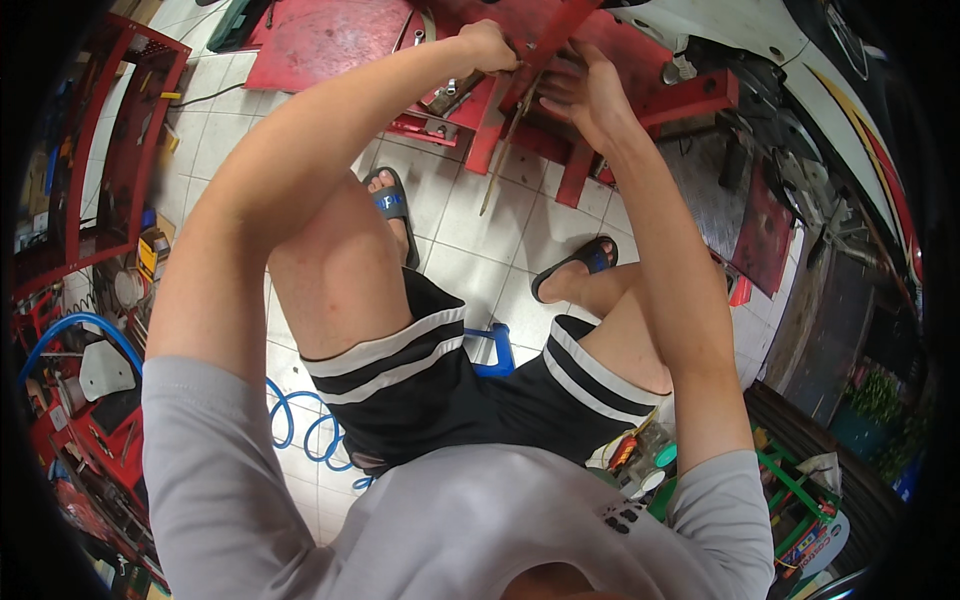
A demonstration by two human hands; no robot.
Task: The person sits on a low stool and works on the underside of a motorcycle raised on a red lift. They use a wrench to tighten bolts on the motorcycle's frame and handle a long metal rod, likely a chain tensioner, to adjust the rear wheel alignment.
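My left hand reaches to the upright red metal bar at the top of the view, its fingers curled, with whatever they hold hidden. Just right of that bar, my right hand has its fingers apart, palm turned toward the bar. A thin pale strip or rod hangs slanting down between my hands past the lower red frame. Some metal tools lie on the red stand, left of the bar.
A white vehicle body is at the right. A red rack and cluttered red tool trays line the left. A coiled blue hose and small blue stool are near me. A green crate stands at lower right.
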